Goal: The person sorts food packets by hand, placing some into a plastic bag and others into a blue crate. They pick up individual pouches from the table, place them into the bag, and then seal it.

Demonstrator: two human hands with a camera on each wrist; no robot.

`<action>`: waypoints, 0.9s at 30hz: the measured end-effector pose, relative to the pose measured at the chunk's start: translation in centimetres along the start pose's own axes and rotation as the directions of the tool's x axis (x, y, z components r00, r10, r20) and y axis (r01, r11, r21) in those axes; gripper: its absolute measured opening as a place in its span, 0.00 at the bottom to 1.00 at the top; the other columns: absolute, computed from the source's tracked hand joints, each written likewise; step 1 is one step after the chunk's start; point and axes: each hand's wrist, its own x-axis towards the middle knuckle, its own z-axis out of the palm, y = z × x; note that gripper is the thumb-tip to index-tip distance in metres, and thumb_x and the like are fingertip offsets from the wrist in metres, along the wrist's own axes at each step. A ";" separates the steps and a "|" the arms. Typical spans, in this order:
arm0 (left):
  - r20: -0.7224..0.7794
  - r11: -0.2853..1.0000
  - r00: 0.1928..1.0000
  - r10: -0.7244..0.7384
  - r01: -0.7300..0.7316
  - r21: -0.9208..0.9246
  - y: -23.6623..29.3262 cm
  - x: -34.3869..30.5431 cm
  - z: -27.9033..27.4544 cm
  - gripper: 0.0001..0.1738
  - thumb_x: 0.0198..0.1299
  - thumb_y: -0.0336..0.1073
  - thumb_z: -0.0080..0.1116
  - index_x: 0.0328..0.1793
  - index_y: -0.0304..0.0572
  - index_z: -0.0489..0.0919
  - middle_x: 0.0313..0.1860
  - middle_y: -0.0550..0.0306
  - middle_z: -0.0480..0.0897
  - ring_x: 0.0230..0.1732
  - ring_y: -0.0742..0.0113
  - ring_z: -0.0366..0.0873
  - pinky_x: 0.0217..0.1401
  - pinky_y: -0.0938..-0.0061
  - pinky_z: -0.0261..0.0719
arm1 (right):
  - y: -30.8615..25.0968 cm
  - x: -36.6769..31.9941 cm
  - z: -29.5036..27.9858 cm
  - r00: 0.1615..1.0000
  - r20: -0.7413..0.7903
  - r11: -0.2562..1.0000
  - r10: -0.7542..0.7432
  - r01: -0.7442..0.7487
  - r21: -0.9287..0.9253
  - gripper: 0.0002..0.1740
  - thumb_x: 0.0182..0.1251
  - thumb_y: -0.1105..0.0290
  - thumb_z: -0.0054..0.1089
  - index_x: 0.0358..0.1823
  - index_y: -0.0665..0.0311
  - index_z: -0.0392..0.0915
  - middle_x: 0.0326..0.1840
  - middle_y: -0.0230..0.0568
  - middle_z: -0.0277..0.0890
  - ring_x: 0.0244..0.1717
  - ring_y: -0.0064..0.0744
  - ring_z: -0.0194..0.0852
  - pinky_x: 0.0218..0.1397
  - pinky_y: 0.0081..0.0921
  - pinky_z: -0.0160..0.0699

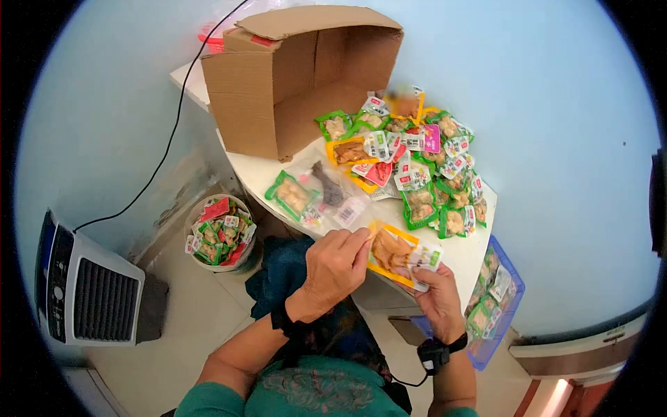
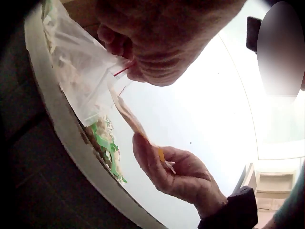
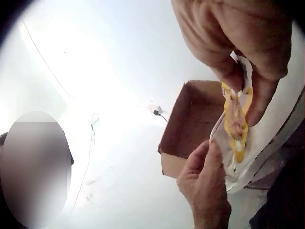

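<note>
My left hand point(image 1: 335, 265) pinches the edge of a clear zip bag point(image 2: 81, 71), whose red zip line shows beside its fingers. In the head view the bag lies toward the table's front edge, over a green-edged snack packet point(image 1: 293, 197) and a dark brown piece point(image 1: 328, 185). Thumb and fingers of my right hand point(image 1: 441, 300) grip the white printed end of a yellow-edged snack packet point(image 1: 392, 251) with tan food in its window. That packet's other end is right at the bag's mouth, close to the left fingertips.
A pile of snack packets point(image 1: 424, 174) covers the table's right side. Behind stands an open cardboard box point(image 1: 240, 104). On the floor are a bucket point(image 1: 244, 258) of packets, a blue basket point(image 1: 515, 306) with more, and an air cooler point(image 1: 104, 299) with a black cable.
</note>
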 end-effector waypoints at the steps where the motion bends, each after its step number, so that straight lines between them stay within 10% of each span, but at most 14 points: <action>1: 0.008 1.000 1.000 -0.006 0.006 0.002 0.0 0.0 -0.1 0.13 0.54 0.25 0.67 0.46 0.39 0.83 0.27 0.51 0.79 0.28 0.51 0.79 0.31 0.62 0.78 | 0.4 0.6 0.6 1.000 0.009 1.000 -0.009 0.009 0.009 0.22 0.66 0.84 0.55 0.63 0.73 0.72 0.58 0.52 0.81 0.55 0.45 0.86 0.58 0.46 0.89; 17: -0.061 0.998 0.998 -0.023 0.019 -0.064 -0.6 0.2 -1.2 0.12 0.53 0.26 0.68 0.45 0.40 0.84 0.29 0.52 0.80 0.29 0.51 0.80 0.31 0.62 0.79 | 4.8 8.4 7.7 0.907 0.416 0.984 -0.067 -0.010 0.180 0.20 0.74 0.78 0.51 0.66 0.68 0.70 0.60 0.41 0.77 0.57 0.32 0.79 0.60 0.31 0.81; 27: -0.102 0.995 0.994 -0.028 0.018 -0.096 -1.4 0.2 -1.5 0.13 0.53 0.26 0.69 0.46 0.40 0.84 0.28 0.52 0.81 0.28 0.52 0.80 0.31 0.63 0.78 | 5.5 10.4 11.5 0.942 0.332 0.996 -0.043 0.013 0.092 0.17 0.74 0.73 0.59 0.59 0.72 0.70 0.56 0.43 0.76 0.55 0.33 0.80 0.61 0.32 0.83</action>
